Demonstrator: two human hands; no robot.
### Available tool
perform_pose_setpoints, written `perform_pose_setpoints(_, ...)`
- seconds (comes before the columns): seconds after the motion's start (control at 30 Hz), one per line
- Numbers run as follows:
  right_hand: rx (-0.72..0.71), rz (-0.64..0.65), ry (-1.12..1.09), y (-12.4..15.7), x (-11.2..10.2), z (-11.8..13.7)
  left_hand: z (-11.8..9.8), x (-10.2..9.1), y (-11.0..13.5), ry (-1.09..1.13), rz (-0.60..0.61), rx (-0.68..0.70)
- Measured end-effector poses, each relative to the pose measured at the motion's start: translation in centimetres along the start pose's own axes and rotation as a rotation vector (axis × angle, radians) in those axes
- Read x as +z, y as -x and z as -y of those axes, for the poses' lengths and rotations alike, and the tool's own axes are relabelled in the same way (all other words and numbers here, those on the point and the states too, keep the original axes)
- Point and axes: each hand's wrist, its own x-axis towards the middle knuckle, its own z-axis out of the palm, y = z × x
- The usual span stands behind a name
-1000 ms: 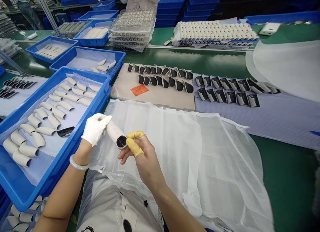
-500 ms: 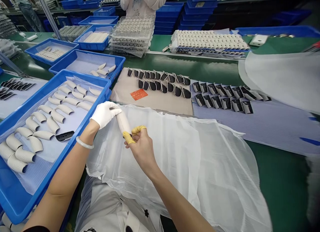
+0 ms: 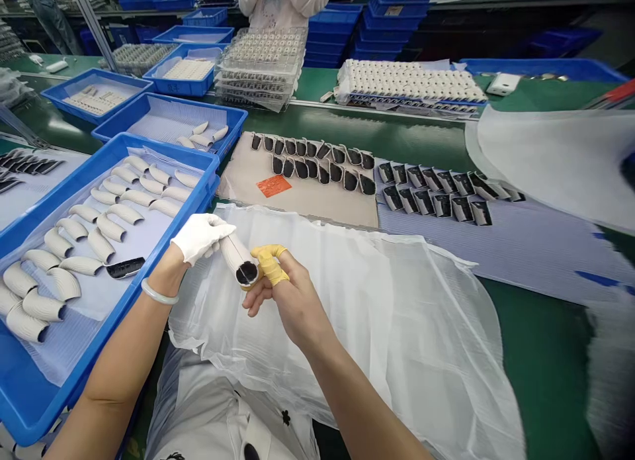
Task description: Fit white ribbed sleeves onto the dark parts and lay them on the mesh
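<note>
A green worktop (image 3: 526, 341) is lying under translucent sheeting (image 3: 337, 314); above it, the left hand's (image 3: 201, 238) gloved fingers (image 3: 224, 228) are pinching a ribbed white tube's (image 3: 233, 251) upper end, the right hand's (image 3: 297, 301) yellow-capped fingers (image 3: 272, 268) are gripping its dark open end, similar tubes (image 3: 110, 228) are filling a blue tray (image 3: 17, 380) leftward, and black-lined pieces (image 3: 424, 202) are lying in rows beyond

Shell (image 3: 235, 253) above sheet (image 3: 337, 308), sheet on worktop (image 3: 540, 354). Tray (image 3: 30, 414) left of sheet, shells (image 3: 109, 228) in it; second tray (image 3: 234, 134) behind. Mat (image 3: 317, 205) behind sheet, two rows of pieces (image 3: 288, 167) on it; pad (image 3: 501, 255) right of mat, two more rows (image 3: 462, 210) on it.
</note>
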Motion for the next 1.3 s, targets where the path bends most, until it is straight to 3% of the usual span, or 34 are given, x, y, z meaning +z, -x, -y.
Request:
perform_pose_setpoints(0.23,0.129,0.069,-0.165,-0.1,0.1,0.1,-0.4,0.1,0.3,-0.101,0.011,0.025)
perform_pose_setpoints(0.43,0.280,0.286,-0.318,-0.7,-0.1,-0.8,-2.4,0.4,1.0,-0.283,-0.026,0.144)
perform_pose_setpoints(0.73,0.287,0.394,-0.538,-0.4,0.1,-1.8,-4.7,2.2,2.5,-0.661,-0.081,0.313)
perform_pose_setpoints(0.87,0.322,0.392,-0.609,-0.2,0.1,-1.9,-4.7,2.4,2.5,-0.589,-0.069,0.331)
perform_pose_setpoints(1.07,0.302,0.384,-0.752,0.0,-0.3,-1.9,-4.0,2.0,3.6,-0.278,-0.139,0.347)
perform_pose_setpoints(1.3,0.271,0.392,-0.810,0.0,-0.6,-1.7,-3.3,1.8,4.2,-0.102,-0.049,0.241)
